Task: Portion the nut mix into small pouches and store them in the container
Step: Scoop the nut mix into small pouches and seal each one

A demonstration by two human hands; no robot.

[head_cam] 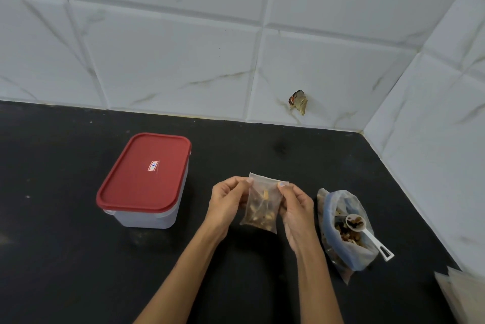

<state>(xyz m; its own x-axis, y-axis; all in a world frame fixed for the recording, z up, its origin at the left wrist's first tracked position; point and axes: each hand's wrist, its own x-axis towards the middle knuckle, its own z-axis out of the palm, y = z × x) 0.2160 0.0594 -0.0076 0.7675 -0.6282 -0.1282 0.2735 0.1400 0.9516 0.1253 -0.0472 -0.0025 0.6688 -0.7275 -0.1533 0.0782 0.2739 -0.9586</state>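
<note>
A small clear pouch partly filled with nut mix hangs upright between both hands above the black counter. My left hand pinches its top left corner and my right hand pinches its top right corner. To the right lies the big clear bag of nut mix, open, with a white measuring spoon resting in its mouth, nuts in the bowl of the spoon. To the left stands the storage container, translucent with its red lid shut.
The black counter meets white tiled walls at the back and right, forming a corner. A stack of empty clear pouches lies at the lower right edge. A dark brown patch marks the back wall.
</note>
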